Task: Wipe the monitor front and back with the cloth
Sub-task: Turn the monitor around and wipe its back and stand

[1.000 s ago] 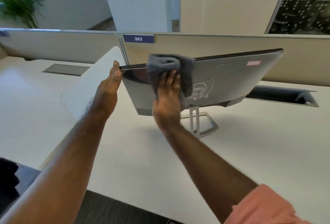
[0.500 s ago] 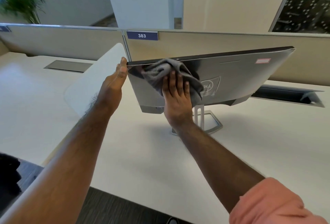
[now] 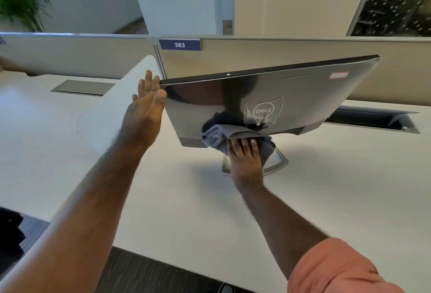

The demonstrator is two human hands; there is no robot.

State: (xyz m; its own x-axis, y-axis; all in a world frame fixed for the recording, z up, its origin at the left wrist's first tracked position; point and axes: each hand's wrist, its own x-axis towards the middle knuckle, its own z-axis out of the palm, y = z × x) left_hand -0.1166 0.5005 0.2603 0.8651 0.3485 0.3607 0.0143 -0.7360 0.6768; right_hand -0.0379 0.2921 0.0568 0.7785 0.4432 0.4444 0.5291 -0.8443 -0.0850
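Note:
The monitor (image 3: 303, 96) stands on the white desk (image 3: 326, 199) with its glossy grey back and logo toward me, on a silver stand (image 3: 278, 161). My left hand (image 3: 145, 110) lies flat against the monitor's left edge, fingers straight, thumb on the back panel. My right hand (image 3: 245, 161) presses the grey cloth (image 3: 224, 135) against the bottom edge of the back, left of the stand. The screen side is hidden from me.
A low divider panel (image 3: 291, 54) with a "383" label (image 3: 179, 45) runs behind the monitor. Cable trays (image 3: 370, 119) (image 3: 80, 87) are sunk into the desk. A white side partition (image 3: 112, 110) stands left of the monitor. Beyond are planters (image 3: 179, 5) and a wall.
My right hand has swept the cloth down from the top left of the monitor's back to its bottom edge. My left hand stays on the left edge.

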